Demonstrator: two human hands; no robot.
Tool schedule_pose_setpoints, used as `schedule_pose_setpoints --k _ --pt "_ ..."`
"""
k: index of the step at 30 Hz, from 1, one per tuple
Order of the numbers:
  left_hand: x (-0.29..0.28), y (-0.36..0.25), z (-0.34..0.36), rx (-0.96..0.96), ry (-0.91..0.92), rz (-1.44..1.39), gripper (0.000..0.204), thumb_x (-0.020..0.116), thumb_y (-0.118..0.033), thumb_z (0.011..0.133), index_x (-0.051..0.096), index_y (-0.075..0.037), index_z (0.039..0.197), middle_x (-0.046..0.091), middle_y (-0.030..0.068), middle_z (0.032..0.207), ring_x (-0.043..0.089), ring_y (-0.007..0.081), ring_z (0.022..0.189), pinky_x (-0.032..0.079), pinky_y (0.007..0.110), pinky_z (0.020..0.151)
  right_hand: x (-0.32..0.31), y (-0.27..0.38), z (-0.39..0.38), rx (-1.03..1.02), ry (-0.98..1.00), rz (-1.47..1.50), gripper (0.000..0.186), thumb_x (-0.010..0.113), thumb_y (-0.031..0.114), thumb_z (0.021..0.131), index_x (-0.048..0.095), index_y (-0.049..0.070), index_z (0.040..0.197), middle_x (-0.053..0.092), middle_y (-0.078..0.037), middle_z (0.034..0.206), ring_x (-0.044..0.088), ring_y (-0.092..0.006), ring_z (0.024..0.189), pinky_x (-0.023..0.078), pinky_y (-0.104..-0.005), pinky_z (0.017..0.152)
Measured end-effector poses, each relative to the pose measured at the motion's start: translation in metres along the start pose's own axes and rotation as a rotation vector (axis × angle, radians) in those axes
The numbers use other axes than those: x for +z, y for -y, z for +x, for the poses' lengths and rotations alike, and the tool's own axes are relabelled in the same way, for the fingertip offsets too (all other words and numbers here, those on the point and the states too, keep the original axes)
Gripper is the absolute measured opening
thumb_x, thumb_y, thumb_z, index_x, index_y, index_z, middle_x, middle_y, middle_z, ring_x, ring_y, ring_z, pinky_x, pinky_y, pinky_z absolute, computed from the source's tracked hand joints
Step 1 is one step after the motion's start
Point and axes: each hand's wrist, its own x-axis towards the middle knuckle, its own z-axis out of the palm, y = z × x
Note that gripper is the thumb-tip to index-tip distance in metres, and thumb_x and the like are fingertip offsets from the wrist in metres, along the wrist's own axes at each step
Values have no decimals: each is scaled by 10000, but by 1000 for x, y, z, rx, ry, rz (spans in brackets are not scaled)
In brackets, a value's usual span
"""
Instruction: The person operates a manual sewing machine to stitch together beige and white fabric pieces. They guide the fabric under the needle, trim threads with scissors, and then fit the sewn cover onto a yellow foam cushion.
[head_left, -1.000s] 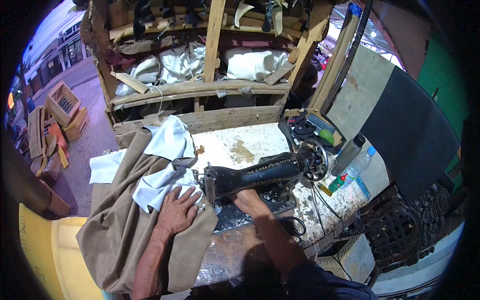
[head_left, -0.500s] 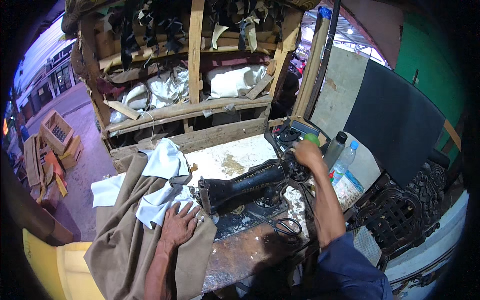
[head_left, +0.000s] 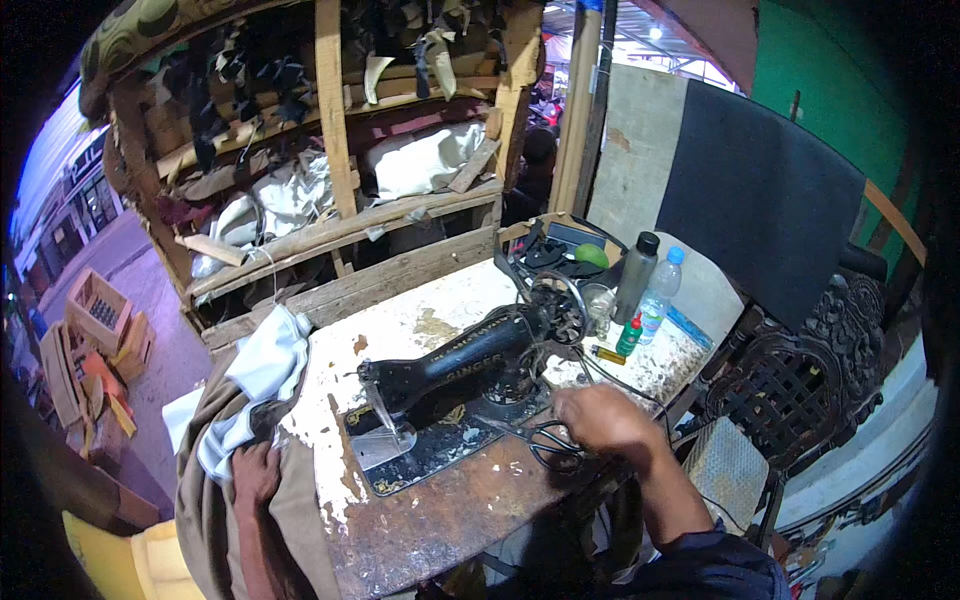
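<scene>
A black sewing machine (head_left: 455, 358) stands on a worn table, its handwheel (head_left: 558, 308) at the right end. To its left, a brown cloth (head_left: 300, 515) with pale white-blue cloth pieces (head_left: 268, 365) drapes over the table edge. My left hand (head_left: 257, 472) is closed on this cloth, its fingers curled down into the folds. Dark-handled scissors (head_left: 552, 447) lie on the table in front of the machine. Beside and partly over their handles is my right hand (head_left: 608, 420), fingers bent; whether it touches them I cannot tell.
Behind the handwheel are a dark flask (head_left: 636, 278), a clear bottle (head_left: 658, 297), a small green bottle (head_left: 630, 335), a yellow lighter (head_left: 607, 354) and a green round thing (head_left: 590, 255). A wooden frame (head_left: 340, 235) stuffed with cloth rises at the back; a carved chair (head_left: 780, 385) is at right.
My right hand has come from the handwheel down to the scissors. My left hand has drawn the cloth leftward, away from the machine, and its fingers have closed. The view has shifted.
</scene>
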Motion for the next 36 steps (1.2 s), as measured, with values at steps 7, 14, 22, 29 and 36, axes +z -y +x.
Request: schedule_pose_setpoints --k 7,14,22,29,36 --pt "-38 -73 -108 28 -24 -67 407 813 -241 889 739 -73 1252 651 198 1463 532 455 1320 395 547 1185 96 16 -63 -194 -287 -214 385 597 151 1018 664 62 1386 650 -211 1194 702 -412 942 577 -538 779" --pt "-78 -185 -170 -37 337 -247 315 712 -240 990 740 17 1170 727 268 1062 620 449 1041 487 531 957 87 52 -63 212 385 486 586 825 263 851 605 -54 1292 719 -253 1080 747 -445 829 601 -470 822" --pt "-101 -209 -160 -26 261 -431 311 784 -285 978 674 6 969 664 209 831 615 420 882 494 506 831 105 121 -110 580 985 1613 710 702 318 1062 408 95 1670 669 -101 1076 687 -192 785 591 -351 679" --pt "-94 -207 -165 10 270 -506 291 782 -269 975 681 4 959 661 198 824 623 423 836 495 491 874 113 155 -98 247 1124 1340 720 772 388 1030 470 2 1558 675 -130 1116 714 -243 916 586 -391 837" --pt "-134 -182 -184 15 666 -617 297 764 -291 1006 756 -14 1114 758 183 989 701 387 1002 540 462 939 101 152 -61 -106 495 734 641 817 190 967 547 17 1522 709 -99 952 725 -212 817 586 -382 779"
